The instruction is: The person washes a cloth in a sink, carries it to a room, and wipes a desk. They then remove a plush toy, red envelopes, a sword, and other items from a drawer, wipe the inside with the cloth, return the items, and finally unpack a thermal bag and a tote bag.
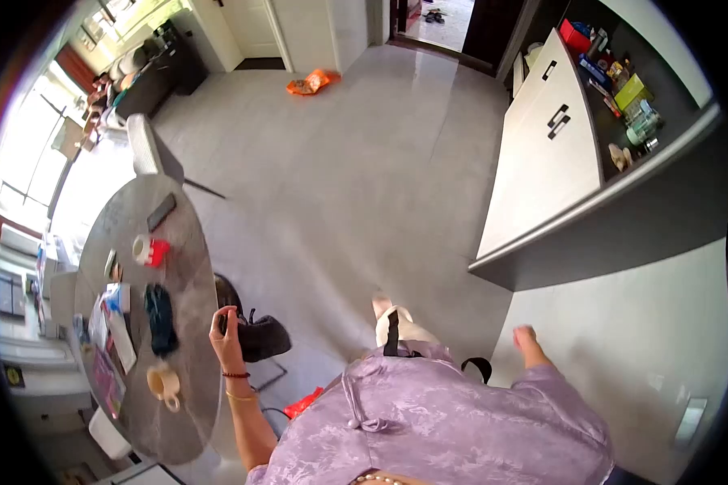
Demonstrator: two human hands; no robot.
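Fingers of my left hand [228, 333] wrap tight around a small dark object [222, 322], held at the edge of the round grey table [190, 267] and just beside a black chair seat [265, 336]. On the table lie a dark teal cloth [160, 319], a cream mug [163, 384], a red-and-white cup [148, 250] and loose papers [112, 335]. My right hand [527, 336] hangs over the pale tiled floor [340, 178], well apart from the table; it is blurred, and I cannot tell whether its fingers are spread or curled.
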